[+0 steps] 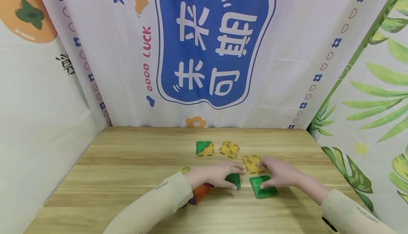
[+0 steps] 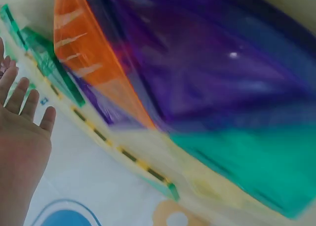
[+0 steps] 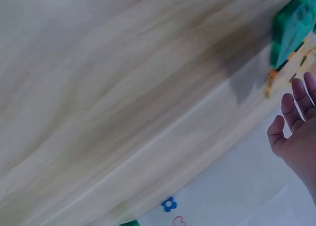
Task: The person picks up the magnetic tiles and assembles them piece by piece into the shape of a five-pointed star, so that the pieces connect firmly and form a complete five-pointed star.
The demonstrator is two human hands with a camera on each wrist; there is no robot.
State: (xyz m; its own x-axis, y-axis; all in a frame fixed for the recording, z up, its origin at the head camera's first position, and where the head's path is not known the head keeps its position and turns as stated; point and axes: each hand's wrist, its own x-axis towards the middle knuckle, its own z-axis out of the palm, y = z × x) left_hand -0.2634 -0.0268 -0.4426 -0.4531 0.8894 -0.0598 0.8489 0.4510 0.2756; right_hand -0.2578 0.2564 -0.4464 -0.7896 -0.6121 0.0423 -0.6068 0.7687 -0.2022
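In the head view my left hand (image 1: pixel 221 175) is spread beside a green translucent tile piece (image 1: pixel 234 180), its thumb and fingers on either side of it. Whether they touch it I cannot tell. Its wrist camera shows the left hand (image 2: pixel 22 127) with fingers extended. My right hand (image 1: pixel 280 172) reaches over a green pyramid-like piece (image 1: pixel 267 192), thumb at its top. Its fingertips are at the edge of a yellow tile square (image 1: pixel 251 164). The right wrist view shows that hand (image 3: pixel 301 132) with loosely bent fingers near the green piece (image 3: pixel 291 33).
Farther back lie a green-and-yellow square (image 1: pixel 204 148) and another yellow square (image 1: pixel 229 149). An orange piece (image 1: pixel 201 194) with purple stands under the left forearm, and a yellow tip (image 1: pixel 185 169) shows behind it. The wooden table (image 1: pixel 127 177) meets a printed curtain (image 1: pixel 287 67).
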